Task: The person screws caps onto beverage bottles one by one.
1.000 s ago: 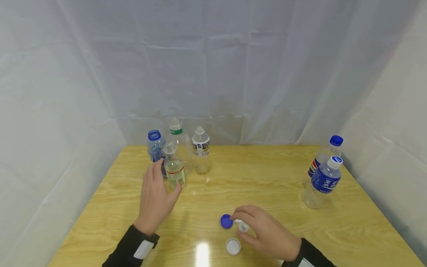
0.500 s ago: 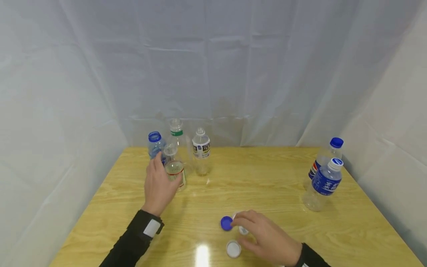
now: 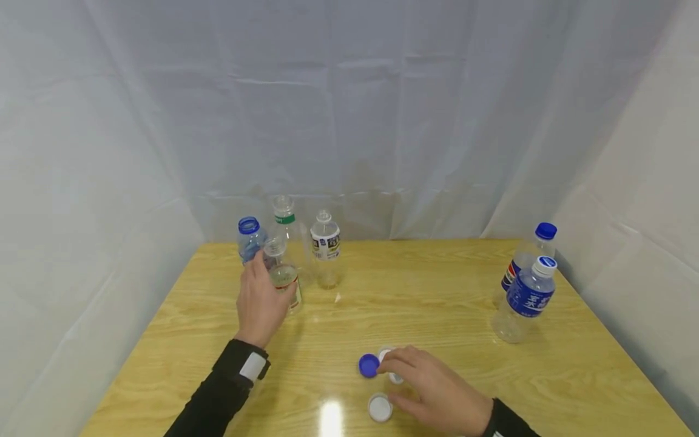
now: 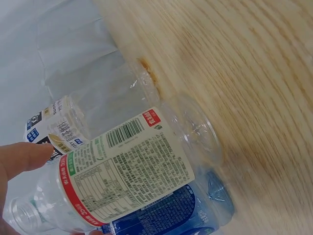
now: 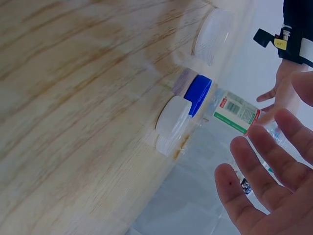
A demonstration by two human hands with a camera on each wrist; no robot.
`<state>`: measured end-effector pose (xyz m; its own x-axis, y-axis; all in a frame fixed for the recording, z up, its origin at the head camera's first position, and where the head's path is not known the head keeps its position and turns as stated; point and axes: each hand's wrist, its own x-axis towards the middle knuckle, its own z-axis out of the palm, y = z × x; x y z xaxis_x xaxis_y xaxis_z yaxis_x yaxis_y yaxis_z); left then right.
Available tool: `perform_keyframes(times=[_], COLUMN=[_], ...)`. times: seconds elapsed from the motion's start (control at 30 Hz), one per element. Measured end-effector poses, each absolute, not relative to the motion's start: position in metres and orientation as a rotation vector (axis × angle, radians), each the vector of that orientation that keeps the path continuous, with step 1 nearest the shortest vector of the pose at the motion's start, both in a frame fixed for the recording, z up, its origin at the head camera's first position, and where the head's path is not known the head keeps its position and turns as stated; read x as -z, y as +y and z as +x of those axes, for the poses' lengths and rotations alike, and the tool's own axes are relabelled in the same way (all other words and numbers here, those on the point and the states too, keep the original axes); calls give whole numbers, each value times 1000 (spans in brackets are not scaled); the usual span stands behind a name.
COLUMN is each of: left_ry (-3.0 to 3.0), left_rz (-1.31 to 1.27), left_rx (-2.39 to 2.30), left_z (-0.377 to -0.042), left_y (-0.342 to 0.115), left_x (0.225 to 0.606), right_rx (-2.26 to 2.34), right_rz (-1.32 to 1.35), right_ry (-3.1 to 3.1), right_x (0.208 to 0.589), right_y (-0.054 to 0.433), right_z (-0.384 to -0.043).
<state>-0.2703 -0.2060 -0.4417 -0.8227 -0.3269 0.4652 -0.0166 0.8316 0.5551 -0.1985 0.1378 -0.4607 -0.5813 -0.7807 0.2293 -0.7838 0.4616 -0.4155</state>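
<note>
My left hand point(image 3: 261, 300) has its thumb and fingers round a clear bottle point(image 4: 127, 166) with a cream label and red band. The bottle stands upright and uncapped on the table; in the left wrist view fingertips show along its far side. My right hand point(image 3: 431, 385) hovers by several bottle caps, fingers loosely bent and holding nothing. Close to it lie a blue cap point(image 3: 368, 365), a white cap point(image 3: 379, 407) and two more pale caps, partly hidden by its fingers in the head view.
Behind the left hand stand an uncapped blue bottle point(image 3: 249, 240), a green-banded clear bottle point(image 3: 284, 218) and a white-labelled bottle point(image 3: 326, 246). At the right are two capped bottles, one blue-labelled point(image 3: 528, 297), one blue-capped point(image 3: 546, 231). Pale sheeting point(image 3: 360, 121) encloses the wooden table.
My left hand has moved forward and brought its thumb and fingers round the cream-labelled bottle. My right hand stays in nearly the same place over the caps.
</note>
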Motion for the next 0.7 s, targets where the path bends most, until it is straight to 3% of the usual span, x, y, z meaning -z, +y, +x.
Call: perform_keyframes(times=[0.7], left_ry=[-2533], left_rz=[292], left_rx=[754], left_z=[-270], left_y=[-210], left_x=[446], right_rx=[-677], right_rz=[1476], right_ry=[-2638], right_x=[468], right_y=[135], right_z=[-199])
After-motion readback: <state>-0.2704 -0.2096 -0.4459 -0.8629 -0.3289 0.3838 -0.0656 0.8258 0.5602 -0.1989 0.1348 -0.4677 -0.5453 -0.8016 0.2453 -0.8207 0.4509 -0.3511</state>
